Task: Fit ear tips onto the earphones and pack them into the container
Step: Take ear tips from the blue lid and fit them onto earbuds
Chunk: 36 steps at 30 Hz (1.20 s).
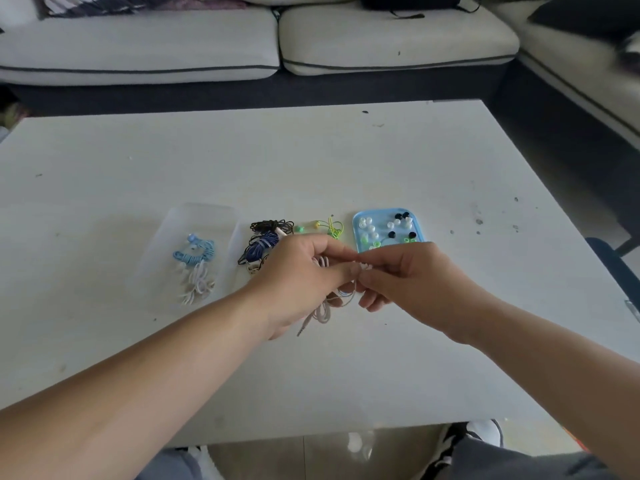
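Judging by its slack loops, the white earphone set [322,315] is light, limp and tangle-prone; take it at the rigid bud, not the cable. Left hand [304,268] grips the bud end above the table, jack dangling below. Right hand [415,282], knuckles up, pinches a small white ear tip [365,266] against it: soft, probably slippery. Clear container [204,216] lies left; blue tray [354,233] of tips beyond the right hand.

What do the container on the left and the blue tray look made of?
The container is likely plastic, frosted and translucent: the table shows through its walls. The blue tray is probably glossy plastic or silicone; its rounded rim catches light.
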### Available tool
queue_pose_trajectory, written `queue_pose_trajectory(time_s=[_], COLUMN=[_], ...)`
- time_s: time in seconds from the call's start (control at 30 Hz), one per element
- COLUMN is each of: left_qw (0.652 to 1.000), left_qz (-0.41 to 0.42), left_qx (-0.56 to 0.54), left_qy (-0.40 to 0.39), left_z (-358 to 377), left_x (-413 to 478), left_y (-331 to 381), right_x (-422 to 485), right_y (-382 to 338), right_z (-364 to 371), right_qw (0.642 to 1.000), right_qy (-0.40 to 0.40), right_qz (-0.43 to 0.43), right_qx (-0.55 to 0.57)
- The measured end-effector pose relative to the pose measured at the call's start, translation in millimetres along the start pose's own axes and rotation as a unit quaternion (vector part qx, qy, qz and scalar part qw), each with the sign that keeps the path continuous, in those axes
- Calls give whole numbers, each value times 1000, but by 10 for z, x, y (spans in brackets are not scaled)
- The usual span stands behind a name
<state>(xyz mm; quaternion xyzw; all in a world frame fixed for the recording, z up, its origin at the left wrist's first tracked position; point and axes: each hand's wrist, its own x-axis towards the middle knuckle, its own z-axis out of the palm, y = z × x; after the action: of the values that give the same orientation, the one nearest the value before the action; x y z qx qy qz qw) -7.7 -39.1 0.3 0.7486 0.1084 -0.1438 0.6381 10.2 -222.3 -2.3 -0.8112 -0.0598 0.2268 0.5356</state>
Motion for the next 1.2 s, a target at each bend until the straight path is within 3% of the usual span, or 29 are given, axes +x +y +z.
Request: queue_pose_trajectory(time_s=[0.2,0.53,0.73,0.87,1.2], left_qw=[999,999,998,996,996], left_qz=[21,37,35,44,90], left_qx=[-7,-5,-49,-73,13], left_qy=[32,-6,13,30,16], left_z=[-8,28,-9,-7,131], left_x=[53,147,157,133,72], left_y=[3,-43,-46,-22,7], right_x=[38,66,70,69,38], right_y=[-14,13,16,58,61], right_z=[-69,-180,-227,-217,-178], right_qw=[975,963,944,949,930], right_qy=[32,-19,-53,-42,-51], right_qz=[49,70,64,77,119], right_qx=[214,259,319,303,344])
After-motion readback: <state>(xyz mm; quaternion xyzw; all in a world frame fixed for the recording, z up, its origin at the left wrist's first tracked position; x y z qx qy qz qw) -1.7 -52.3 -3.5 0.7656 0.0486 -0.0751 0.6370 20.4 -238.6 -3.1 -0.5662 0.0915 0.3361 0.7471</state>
